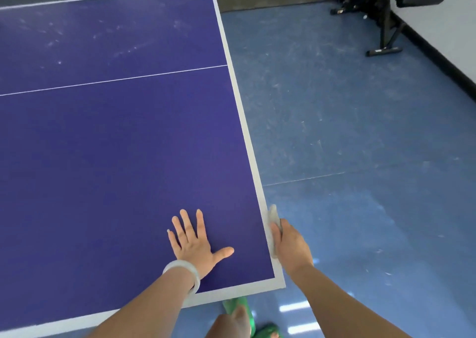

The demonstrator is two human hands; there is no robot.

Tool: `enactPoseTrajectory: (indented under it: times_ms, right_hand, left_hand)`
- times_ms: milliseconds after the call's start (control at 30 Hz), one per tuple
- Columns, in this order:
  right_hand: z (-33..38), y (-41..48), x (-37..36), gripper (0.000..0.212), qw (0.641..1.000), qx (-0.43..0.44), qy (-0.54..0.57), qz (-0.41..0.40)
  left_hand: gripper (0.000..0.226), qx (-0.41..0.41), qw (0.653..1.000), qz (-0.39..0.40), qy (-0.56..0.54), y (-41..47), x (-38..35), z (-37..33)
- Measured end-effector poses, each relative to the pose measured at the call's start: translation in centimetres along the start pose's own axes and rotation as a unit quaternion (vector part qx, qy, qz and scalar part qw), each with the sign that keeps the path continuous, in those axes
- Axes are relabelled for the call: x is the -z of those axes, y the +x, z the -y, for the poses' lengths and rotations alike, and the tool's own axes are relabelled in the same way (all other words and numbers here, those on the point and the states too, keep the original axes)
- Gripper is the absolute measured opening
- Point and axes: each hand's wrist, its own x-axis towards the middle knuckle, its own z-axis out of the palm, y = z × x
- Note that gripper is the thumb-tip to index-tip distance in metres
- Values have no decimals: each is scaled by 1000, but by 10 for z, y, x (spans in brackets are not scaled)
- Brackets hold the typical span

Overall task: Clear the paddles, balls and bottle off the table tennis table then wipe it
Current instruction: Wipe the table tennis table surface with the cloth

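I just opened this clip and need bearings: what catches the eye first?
The blue table tennis table fills the left of the view, its far half smudged. The left hand lies flat with spread fingers near the near right corner, while the right hand holds a pale cloth against the right edge.

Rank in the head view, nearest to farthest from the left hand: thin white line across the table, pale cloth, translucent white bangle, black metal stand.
From the left hand:
1. Translucent white bangle, on its own wrist.
2. Pale cloth, in the right hand, right edge of the blue table.
3. Thin white line, across the table ahead.
4. Black metal stand, on the floor far right.
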Motion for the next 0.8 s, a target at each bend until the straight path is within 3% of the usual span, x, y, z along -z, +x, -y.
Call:
enactPoseTrajectory:
  times_ms: [167,367,500,600,800]
  right_hand:
    - [-8,20,38,39,999,-37,-12,8]
    - [-10,35,75,35,999,2,-30,45]
    - [-3,46,90,35,996,23,-33,76]
    - [2,58,101,34,993,46,-49,99]
    - [-3,109,143,32,981,103,-99,135]
  left_hand:
    - [124,0,1000,-8,-8,2,-4,2]
    - [129,16,1000,-12,-1,0,9,-4]
    - [101,35,997,-36,-52,5,38,-21]
    - [83,-8,997,-61,-53,15,61,-44]
    - [68,-9,996,-56,-69,31,93,-109]
